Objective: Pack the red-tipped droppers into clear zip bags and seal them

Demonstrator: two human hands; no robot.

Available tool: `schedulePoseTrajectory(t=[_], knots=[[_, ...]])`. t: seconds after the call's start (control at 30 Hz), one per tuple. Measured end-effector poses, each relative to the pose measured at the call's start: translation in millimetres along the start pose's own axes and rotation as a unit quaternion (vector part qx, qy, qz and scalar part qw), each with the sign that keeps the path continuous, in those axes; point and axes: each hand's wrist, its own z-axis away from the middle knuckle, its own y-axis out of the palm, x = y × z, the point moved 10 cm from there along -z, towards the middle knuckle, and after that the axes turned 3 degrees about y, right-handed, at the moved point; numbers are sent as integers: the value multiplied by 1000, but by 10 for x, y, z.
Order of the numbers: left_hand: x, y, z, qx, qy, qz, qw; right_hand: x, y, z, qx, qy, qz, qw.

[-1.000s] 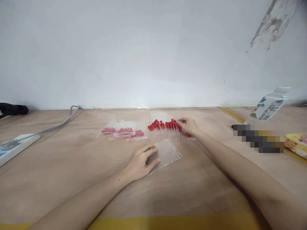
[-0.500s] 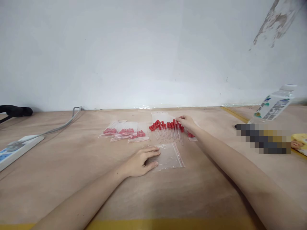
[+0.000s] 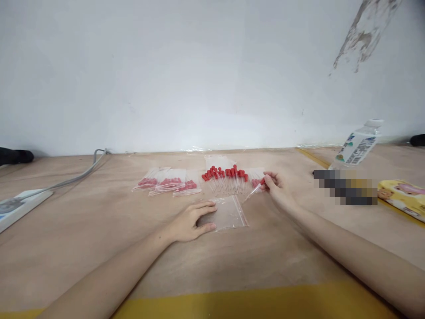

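My left hand lies with fingers spread on the left end of a clear zip bag, which rests flat on the table. Between its fingertips my right hand pinches the red bulb of a glass dropper, the tip slanting down to the left toward the bag's zip edge. Behind the bag, a fanned pile of red-bulbed droppers lies with bulbs pointing away from me. Zip bags with red-bulbed droppers sit to the left of the pile. One more such bag lies behind my right hand, partly covered.
A white power strip with a grey cable is at the left. To the right are a tilted clear bottle, a pixelated dark object and a yellow packet. The white wall borders the table's back.
My right hand has drawn one dropper out of the pile and moved right and toward me with it. My left hand stays on the zip bag. The view has shifted slightly.
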Motion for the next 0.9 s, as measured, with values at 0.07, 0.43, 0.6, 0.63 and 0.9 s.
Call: schedulePoseTrajectory(t=[0.07, 0.43, 0.6, 0.63, 0.9], knots=[[2, -2, 3, 0, -2, 0, 1000, -76, -57, 103, -5, 9, -15, 1000], [21, 8, 1, 14, -17, -1, 1000, -253, 83, 262, 23, 69, -106, 992], [23, -3, -2, 5, -8, 0, 1000, -272, 313, 430, 138, 120, -101, 978], [20, -3, -4, 5, -6, 1, 1000, -273, 373, 473, 174, 126, -83, 973], [-54, 11, -47, 17, 21, 9, 1000, -114, 693, 740, 392, 73, 7, 917]])
